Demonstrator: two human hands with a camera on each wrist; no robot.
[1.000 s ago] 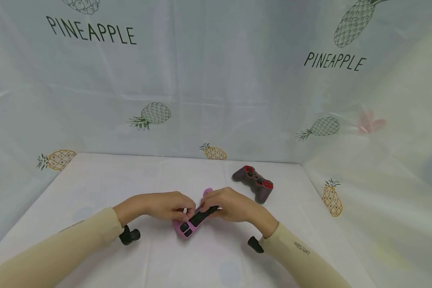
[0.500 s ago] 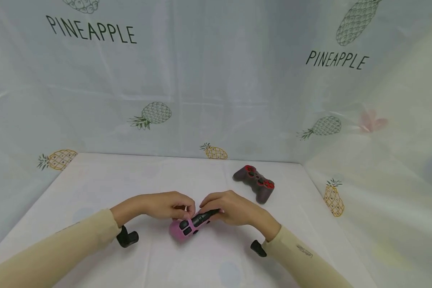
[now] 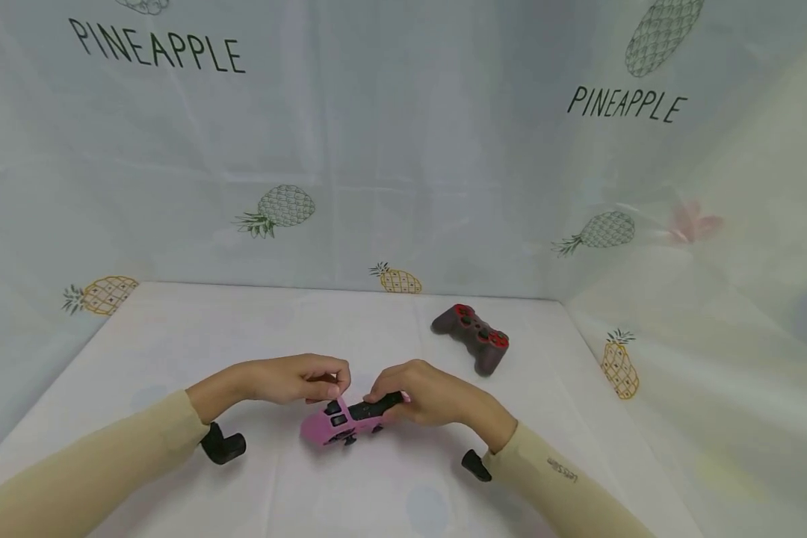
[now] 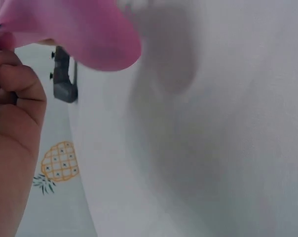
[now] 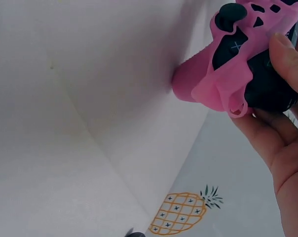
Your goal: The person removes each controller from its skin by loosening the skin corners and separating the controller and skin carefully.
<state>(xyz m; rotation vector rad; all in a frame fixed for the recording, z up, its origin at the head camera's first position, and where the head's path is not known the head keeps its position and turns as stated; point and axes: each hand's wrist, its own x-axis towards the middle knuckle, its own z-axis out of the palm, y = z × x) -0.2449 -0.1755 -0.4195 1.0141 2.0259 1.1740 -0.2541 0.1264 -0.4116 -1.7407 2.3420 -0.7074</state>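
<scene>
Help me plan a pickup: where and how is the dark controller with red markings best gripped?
Probably by its nearer handle, with the right hand, once free, coming from the near side: the dark controller lies buttons up, and that handle juts out uncovered there.

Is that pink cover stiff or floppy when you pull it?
Probably floppy: the pink cover bunches in loose folds on the black controller. It likely stretches too, since a strip of it rises to the left hand.
</scene>
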